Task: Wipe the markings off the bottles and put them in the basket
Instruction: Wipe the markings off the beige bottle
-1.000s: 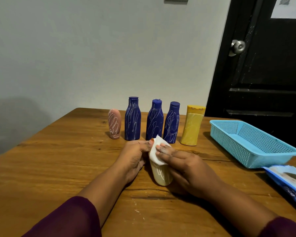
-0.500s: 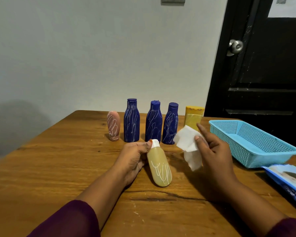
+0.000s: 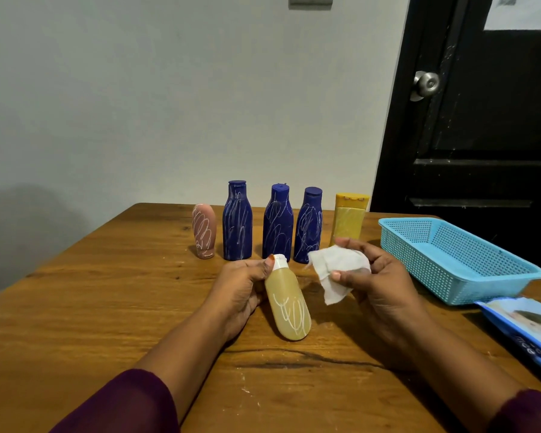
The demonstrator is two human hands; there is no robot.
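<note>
1. The tan bottle lies on its side on the table, near the front middle. Its white cap points away from the person, and white scribbles show on its lower half.
2. The left hand grips the bottle at the cap end. Its fingers curl around the neck, and the thumb tip rests against the cap.
3. The right hand sits just right of the bottle without touching it. Its fingers are curled and pinch a crumpled white wipe against the thumb.
4. Behind the hands stands an upright row. From left to right it holds a pink bottle, three blue bottles and a yellow bottle. The pink and blue ones carry white scribbles; I cannot make out any on the yellow one.
5. The blue basket rests on the table's right side, well apart from the tan bottle.
6. A blue packet lies just in front of the basket, at the right edge.
7. A dark door with a round knob stands behind the basket.
</note>
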